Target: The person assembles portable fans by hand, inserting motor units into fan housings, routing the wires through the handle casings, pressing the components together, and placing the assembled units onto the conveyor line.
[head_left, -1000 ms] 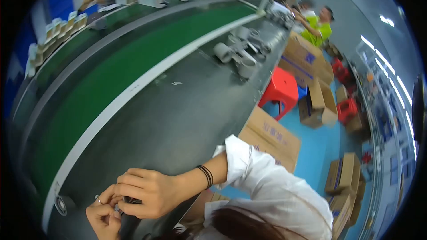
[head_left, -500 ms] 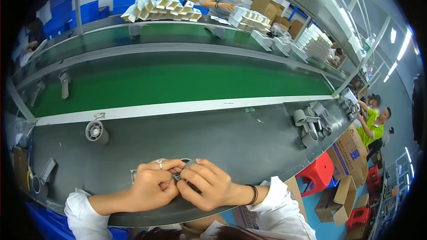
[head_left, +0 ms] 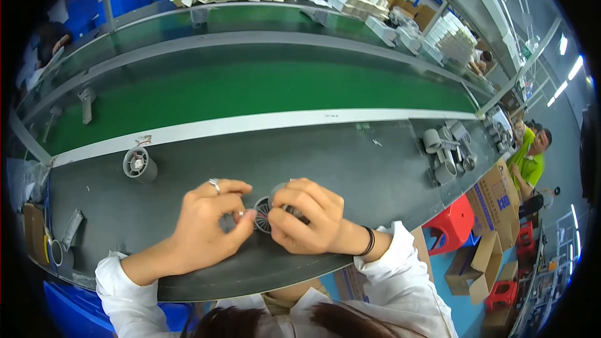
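My right hand [head_left: 307, 216] is wrapped round a grey round housing [head_left: 262, 215], its spoked grille facing left; the fingers hide much of its body. At the left of the grille, my left hand [head_left: 210, 219] has thumb and forefinger closed on a small white wire connector [head_left: 240, 213]. Thin reddish wires [head_left: 259, 215] show near the grille. Farther left on the dark bench [head_left: 188, 238] stands a grey cylinder [head_left: 139, 164] with a white fan-like centre and a red wire at its top.
Grey hair-dryer-like housings [head_left: 446, 158] are grouped at the bench's right end. Another grey part [head_left: 72, 228] lies at the left edge. Beyond a white rail [head_left: 275, 119] runs a green conveyor belt [head_left: 275, 87]. A red stool [head_left: 452, 224] and cartons [head_left: 485, 203] stand right.
My left hand has moved apart from the right and now pinches the small white connector. The housing's spoked grille shows more clearly. The view has tilted downward.
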{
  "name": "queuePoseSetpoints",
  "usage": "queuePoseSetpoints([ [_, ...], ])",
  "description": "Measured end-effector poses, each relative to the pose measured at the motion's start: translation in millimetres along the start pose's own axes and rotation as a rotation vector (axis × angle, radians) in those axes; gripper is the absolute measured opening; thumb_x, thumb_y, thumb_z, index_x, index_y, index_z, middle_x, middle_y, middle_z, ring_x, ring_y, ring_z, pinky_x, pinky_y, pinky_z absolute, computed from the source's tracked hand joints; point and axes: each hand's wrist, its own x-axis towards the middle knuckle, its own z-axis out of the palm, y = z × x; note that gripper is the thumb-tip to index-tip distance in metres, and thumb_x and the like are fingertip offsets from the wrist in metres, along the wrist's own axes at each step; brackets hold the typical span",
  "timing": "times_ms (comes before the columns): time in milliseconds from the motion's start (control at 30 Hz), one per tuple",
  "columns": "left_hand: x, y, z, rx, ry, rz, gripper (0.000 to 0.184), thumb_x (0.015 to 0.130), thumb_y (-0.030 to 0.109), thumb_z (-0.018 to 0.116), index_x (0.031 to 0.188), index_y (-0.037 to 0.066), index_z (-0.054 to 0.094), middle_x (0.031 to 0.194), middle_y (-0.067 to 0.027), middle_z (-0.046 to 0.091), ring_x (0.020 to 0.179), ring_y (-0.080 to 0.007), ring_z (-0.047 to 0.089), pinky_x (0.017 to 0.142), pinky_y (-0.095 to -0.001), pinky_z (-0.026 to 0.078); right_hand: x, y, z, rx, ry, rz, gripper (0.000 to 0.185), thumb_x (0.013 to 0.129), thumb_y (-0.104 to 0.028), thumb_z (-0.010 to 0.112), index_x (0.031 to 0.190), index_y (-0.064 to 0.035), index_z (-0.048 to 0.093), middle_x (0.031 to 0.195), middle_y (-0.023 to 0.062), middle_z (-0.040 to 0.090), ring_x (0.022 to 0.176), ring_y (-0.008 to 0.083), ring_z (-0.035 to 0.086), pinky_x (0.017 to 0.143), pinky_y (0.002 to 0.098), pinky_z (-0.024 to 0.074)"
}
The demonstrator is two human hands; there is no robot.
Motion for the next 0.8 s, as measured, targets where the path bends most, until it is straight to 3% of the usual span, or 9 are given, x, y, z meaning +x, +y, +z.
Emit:
queuePoseSetpoints([
  [67, 4, 11, -6, 0.155, 0.148, 0.111, 0.014, 0.070, 0.007, 0.073, 0.071, 0.002, 0.060, 0.095, -0.0219, 0.065, 0.069, -0.0326, 0.063, 0.064, -0.0389, 0.051, -1, 3, -4, -0.004, 0.023, 0.042, 0.019, 0.055, -0.006, 0.067, 0.072, -0.0066, 0.060, 0.078, 0.0071, 0.057, 0.067, 0.0238, 0.058, 0.056, 0.0318, 0.0515],
  [167, 6, 49, -23, 0.232, 0.109, 0.332, 0.021, 0.066, 0.009, 0.076, 0.081, 0.002, 0.064, 0.096, -0.0229, 0.063, 0.072, -0.0330, 0.062, 0.064, -0.0409, 0.051, -11, 15, -7, -0.023, 0.053, 0.081, 0.023, 0.054, -0.007, 0.066, 0.077, -0.0055, 0.060, 0.082, 0.0072, 0.057, 0.070, 0.0239, 0.059, 0.053, 0.0298, 0.0480],
  [200, -2, 53, -30, 0.083, -0.122, 0.457, 0.027, 0.066, 0.009, 0.074, 0.090, 0.003, 0.061, 0.107, -0.0237, 0.059, 0.089, -0.0351, 0.061, 0.073, -0.0484, 0.050, -14, 18, -7, 0.020, 0.054, 0.116, 0.024, 0.053, -0.006, 0.067, 0.076, -0.0061, 0.060, 0.083, 0.0068, 0.056, 0.070, 0.0242, 0.059, 0.051, 0.0296, 0.0465],
  [233, -5, 50, -25, -0.303, -0.453, 0.529, 0.036, 0.066, 0.019, 0.076, 0.094, 0.002, 0.062, 0.107, -0.0222, 0.058, 0.090, -0.0375, 0.060, 0.077, -0.0497, 0.050, -16, 20, -8, 0.023, 0.057, 0.143, 0.024, 0.053, -0.005, 0.068, 0.076, -0.0065, 0.060, 0.083, 0.0065, 0.056, 0.070, 0.0241, 0.059, 0.051, 0.0295, 0.0461],
  [267, -15, 54, -11, -0.466, -0.607, 0.569, 0.046, 0.066, 0.032, 0.077, 0.099, 0.003, 0.062, 0.106, -0.0217, 0.058, 0.087, -0.0370, 0.061, 0.078, -0.0472, 0.051, -18, 22, -8, 0.032, 0.062, 0.164, 0.024, 0.053, -0.005, 0.068, 0.075, -0.0069, 0.060, 0.083, 0.0061, 0.056, 0.071, 0.0240, 0.058, 0.050, 0.0295, 0.0456],
  [300, -22, 69, -13, -0.520, -0.661, 0.493, 0.027, 0.080, 0.012, 0.069, 0.098, -0.007, 0.064, 0.134, -0.0225, 0.050, 0.104, -0.0321, 0.059, 0.090, -0.0401, 0.045, -21, 22, -8, 0.038, 0.065, 0.182, 0.024, 0.052, -0.004, 0.068, 0.074, -0.0071, 0.060, 0.082, 0.0059, 0.056, 0.071, 0.0239, 0.058, 0.050, 0.0294, 0.0455],
  [567, -54, 88, 13, -0.808, -0.744, 0.351, 0.037, 0.078, 0.017, 0.068, 0.107, -0.005, 0.060, 0.128, -0.0220, 0.052, 0.103, -0.0351, 0.059, 0.087, -0.0416, 0.047, -30, 25, -6, 0.136, 0.057, 0.211, 0.020, 0.051, -0.001, 0.067, 0.069, -0.0058, 0.060, 0.078, 0.0067, 0.056, 0.067, 0.0239, 0.057, 0.050, 0.0298, 0.0449],
  [800, -66, 88, 22, -0.959, -0.780, 0.390, 0.047, 0.077, 0.022, 0.067, 0.115, -0.004, 0.057, 0.122, -0.0216, 0.054, 0.101, -0.0378, 0.059, 0.084, -0.0430, 0.048, -23, 34, -10, 0.142, 0.005, 0.174, 0.022, 0.049, 0.001, 0.067, 0.070, -0.0052, 0.061, 0.075, 0.0076, 0.057, 0.065, 0.0245, 0.056, 0.051, 0.0296, 0.0442],
])
